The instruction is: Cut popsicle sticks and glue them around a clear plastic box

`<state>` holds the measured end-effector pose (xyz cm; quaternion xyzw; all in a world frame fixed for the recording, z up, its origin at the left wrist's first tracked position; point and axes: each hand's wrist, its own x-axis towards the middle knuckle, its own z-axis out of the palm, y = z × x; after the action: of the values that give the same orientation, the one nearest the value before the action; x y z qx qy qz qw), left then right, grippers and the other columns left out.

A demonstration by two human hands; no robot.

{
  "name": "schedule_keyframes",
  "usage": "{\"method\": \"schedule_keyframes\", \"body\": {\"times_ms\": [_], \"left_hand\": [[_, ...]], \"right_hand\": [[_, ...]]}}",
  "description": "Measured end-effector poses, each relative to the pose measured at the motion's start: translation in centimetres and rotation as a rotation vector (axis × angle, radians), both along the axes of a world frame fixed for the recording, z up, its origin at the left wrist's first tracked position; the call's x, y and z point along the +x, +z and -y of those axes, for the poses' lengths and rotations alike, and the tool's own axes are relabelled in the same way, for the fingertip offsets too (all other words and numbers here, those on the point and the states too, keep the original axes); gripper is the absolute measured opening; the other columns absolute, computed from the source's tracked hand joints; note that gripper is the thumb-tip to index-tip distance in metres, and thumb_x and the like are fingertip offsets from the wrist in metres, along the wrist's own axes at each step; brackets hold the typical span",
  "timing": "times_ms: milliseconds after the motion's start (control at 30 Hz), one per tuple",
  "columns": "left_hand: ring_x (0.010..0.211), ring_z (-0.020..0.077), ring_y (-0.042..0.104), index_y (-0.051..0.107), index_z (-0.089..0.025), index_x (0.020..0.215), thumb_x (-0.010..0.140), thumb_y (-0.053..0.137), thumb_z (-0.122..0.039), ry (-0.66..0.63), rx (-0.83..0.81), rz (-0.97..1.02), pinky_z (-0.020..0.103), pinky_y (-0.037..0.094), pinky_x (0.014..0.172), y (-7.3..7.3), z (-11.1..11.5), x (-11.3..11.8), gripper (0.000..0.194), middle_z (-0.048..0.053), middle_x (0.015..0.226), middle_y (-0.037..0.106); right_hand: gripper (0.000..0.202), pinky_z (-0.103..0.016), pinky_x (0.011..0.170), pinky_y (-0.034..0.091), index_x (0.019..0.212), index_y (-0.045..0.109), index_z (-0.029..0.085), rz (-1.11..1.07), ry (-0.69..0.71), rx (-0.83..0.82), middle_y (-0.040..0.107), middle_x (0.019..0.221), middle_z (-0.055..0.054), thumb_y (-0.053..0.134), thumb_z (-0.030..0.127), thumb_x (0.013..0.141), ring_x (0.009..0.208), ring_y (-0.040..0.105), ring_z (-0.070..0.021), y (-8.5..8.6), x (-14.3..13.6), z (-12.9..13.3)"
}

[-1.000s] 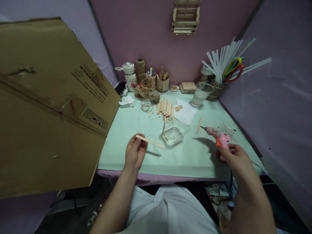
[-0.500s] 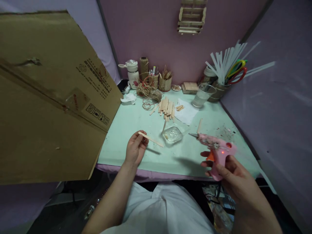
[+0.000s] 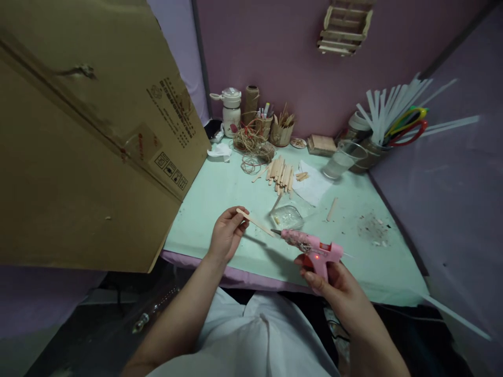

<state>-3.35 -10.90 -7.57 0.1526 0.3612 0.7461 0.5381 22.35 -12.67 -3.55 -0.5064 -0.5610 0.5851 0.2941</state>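
Observation:
Between the thumb and fingers of my left hand [image 3: 228,233] is one end of a flat wooden stick [image 3: 257,223], held above the green tabletop. My right hand [image 3: 328,280] is wrapped round the handle of a pink glue gun [image 3: 312,247] with a small red light lit. The gun's metal nozzle points left, at or very close to the stick's free end; whether they touch is unclear. Just behind the nozzle is a clear glass dish [image 3: 286,217]. A pile of wooden sticks [image 3: 280,174] lies farther back.
A large cardboard sheet [image 3: 98,141] stands on the left. Tangled twine [image 3: 251,142], a white bottle [image 3: 231,112] and stick holders line the back. A clear plastic cup [image 3: 341,159] and a container of paper strips and scissors [image 3: 371,152] are at the back right. One stick [image 3: 332,209] lies right.
My right hand has brought the glue gun left, so its nozzle is now at the stick's free end. My left hand still holds the stick. The camera view has shifted slightly.

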Motion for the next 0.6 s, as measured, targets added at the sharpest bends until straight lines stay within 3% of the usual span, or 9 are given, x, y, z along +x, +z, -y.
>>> {"method": "schedule_keyframes", "body": {"times_ms": [167,267,433,600], "left_hand": [[0.076,0.0078,0.062,0.074,-0.019,0.084,0.066,0.087,-0.029,-0.034,0.001,-0.026,0.017,0.050,0.067,0.0,0.2,0.0,0.025,0.001,0.087,0.071],[0.073,0.0075,0.060,0.074,-0.019,0.081,0.063,0.088,-0.029,-0.049,-0.005,-0.048,0.017,0.049,0.065,-0.1,0.2,0.1,0.025,0.001,0.085,0.071],[0.071,0.0088,0.059,0.076,-0.019,0.079,0.059,0.090,-0.030,-0.090,-0.024,-0.150,0.020,0.048,0.067,-0.2,0.3,0.4,0.027,0.002,0.083,0.072],[0.072,0.0094,0.058,0.077,-0.020,0.076,0.062,0.086,-0.025,-0.091,0.025,-0.332,0.021,0.044,0.069,-0.4,0.4,0.6,0.017,-0.001,0.076,0.068]], "right_hand": [[0.051,-0.026,0.057,0.048,0.099,0.070,0.018,0.063,0.005,0.060,0.072,0.091,-0.009,0.063,0.065,0.081,0.070,0.060,-0.0178,0.1,-0.8,0.5],[0.057,-0.025,0.053,0.045,0.091,0.072,0.016,0.106,-0.021,0.123,0.072,0.084,-0.010,0.052,0.069,0.086,0.069,0.059,-0.0183,0.5,-1.7,0.9],[0.055,-0.027,0.059,0.050,0.083,0.071,0.016,0.166,-0.094,0.278,0.071,0.077,-0.008,0.047,0.066,0.089,0.067,0.061,-0.0191,0.8,-3.2,1.4],[0.051,-0.030,0.071,0.054,0.081,0.070,0.016,0.210,-0.105,0.373,0.071,0.078,-0.009,0.046,0.060,0.091,0.076,0.067,-0.0223,0.7,-3.8,1.5]]}}
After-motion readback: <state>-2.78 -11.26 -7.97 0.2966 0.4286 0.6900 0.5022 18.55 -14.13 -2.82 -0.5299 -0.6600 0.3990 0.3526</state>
